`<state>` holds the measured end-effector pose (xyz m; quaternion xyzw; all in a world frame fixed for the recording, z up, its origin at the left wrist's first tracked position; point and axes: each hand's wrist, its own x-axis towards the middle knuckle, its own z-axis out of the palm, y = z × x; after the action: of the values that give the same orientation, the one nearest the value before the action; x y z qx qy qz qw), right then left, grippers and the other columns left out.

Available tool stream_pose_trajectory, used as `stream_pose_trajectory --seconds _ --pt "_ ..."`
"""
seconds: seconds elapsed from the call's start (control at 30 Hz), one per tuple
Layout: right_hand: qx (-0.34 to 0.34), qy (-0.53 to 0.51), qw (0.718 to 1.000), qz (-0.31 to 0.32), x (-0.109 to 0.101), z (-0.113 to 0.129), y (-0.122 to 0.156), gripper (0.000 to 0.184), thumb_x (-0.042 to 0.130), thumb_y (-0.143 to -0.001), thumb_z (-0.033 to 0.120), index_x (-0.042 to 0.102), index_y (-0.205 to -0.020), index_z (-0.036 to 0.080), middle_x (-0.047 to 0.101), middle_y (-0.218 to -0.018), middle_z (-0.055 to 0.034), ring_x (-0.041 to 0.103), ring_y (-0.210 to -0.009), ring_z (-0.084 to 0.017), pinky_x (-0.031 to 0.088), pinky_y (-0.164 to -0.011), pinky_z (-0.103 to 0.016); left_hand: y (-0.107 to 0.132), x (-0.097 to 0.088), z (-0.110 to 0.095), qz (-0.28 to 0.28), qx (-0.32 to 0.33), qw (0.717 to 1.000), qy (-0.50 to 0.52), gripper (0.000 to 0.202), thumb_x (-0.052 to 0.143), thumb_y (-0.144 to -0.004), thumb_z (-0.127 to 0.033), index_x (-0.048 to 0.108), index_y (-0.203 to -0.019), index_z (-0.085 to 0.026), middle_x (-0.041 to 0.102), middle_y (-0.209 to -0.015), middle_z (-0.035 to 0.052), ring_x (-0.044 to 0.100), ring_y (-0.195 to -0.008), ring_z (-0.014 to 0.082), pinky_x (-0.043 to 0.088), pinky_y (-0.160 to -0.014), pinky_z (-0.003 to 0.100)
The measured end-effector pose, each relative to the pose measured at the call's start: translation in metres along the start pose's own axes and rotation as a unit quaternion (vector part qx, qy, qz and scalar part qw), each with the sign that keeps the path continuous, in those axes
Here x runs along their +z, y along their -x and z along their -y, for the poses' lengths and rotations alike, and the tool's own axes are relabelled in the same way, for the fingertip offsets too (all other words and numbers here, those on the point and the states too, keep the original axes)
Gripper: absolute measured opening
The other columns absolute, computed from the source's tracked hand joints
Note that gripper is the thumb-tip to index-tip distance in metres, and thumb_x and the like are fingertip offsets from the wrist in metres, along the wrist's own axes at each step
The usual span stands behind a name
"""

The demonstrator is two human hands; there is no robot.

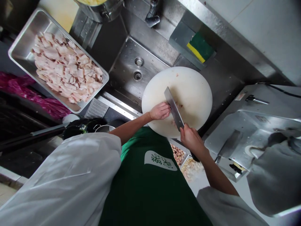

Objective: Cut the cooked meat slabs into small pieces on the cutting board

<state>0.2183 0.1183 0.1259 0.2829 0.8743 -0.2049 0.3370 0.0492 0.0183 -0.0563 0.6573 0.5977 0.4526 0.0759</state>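
My right hand [191, 138] is closed around the handle of a cleaver [174, 107], whose broad blade slants up and left over a round white cutting board [195, 91]. Close against the blade's left side is my left hand [160, 111], its fingers curled in. Whatever lies under those fingers is hidden from me. Small dark and pinkish scraps [180, 106] dot the board beside the blade. Left of the sink, a metal tray [21, 53] holds a heap of sliced pale meat [66, 66].
The board bridges a steel sink [122, 62] with a faucet [152, 17] behind it. A green and yellow sponge [201, 47] lies at the back. A steel slicing machine [246, 131] stands at right. A pot [103, 11] sits at the upper left. Chopped food [177, 154] shows below the board.
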Motion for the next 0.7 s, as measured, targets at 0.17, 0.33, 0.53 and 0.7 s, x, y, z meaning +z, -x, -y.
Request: stream_pose_trajectory --seconds 0.17,0.33,0.53,0.7 --pt "-0.052 -0.034 0.993 -0.098 0.004 0.024 -0.078 0.037 0.031 -0.099 0.020 0.046 -0.131 0.009 0.068 -0.112 -0.0179 0.064 -0.098 -0.026 0.042 -0.076 -0.031 0.002 -0.005 -0.005 0.007 -0.030 1.000 0.002 0.027 0.041 -0.099 -0.032 0.062 -0.100 -0.015 0.066 -0.096 0.0140 0.063 -0.095 0.0214 0.053 -0.084 0.044" --pt "-0.024 -0.006 0.998 -0.058 -0.009 0.017 -0.057 0.032 0.030 -0.100 0.026 0.055 -0.115 0.012 0.070 -0.095 -0.0152 0.066 -0.086 -0.026 0.041 -0.071 -0.031 0.002 -0.008 -0.011 -0.009 -0.024 0.999 -0.025 0.023 0.041 -0.098 -0.026 0.061 -0.102 -0.015 0.066 -0.096 0.0134 0.063 -0.093 0.0211 0.053 -0.082 0.043" --pt "0.002 0.011 1.000 -0.003 -0.009 -0.005 0.026 0.029 0.031 -0.100 0.028 0.056 -0.108 0.015 0.067 -0.074 -0.0087 0.065 -0.070 -0.023 0.035 -0.060 -0.029 0.002 -0.004 -0.008 0.013 -0.030 0.999 -0.016 0.029 0.038 -0.099 -0.029 0.061 -0.109 -0.013 0.065 -0.095 0.0139 0.062 -0.095 0.0219 0.051 -0.084 0.044" --pt "-0.006 -0.003 1.000 0.007 -0.003 0.011 -0.008 0.031 0.029 -0.100 0.023 0.056 -0.110 0.012 0.069 -0.085 -0.0138 0.066 -0.080 -0.024 0.039 -0.067 -0.029 0.002 -0.006 -0.008 0.011 -0.037 0.999 0.007 0.028 0.040 -0.099 -0.031 0.061 -0.105 -0.015 0.065 -0.094 0.0138 0.061 -0.096 0.0223 0.051 -0.084 0.044"
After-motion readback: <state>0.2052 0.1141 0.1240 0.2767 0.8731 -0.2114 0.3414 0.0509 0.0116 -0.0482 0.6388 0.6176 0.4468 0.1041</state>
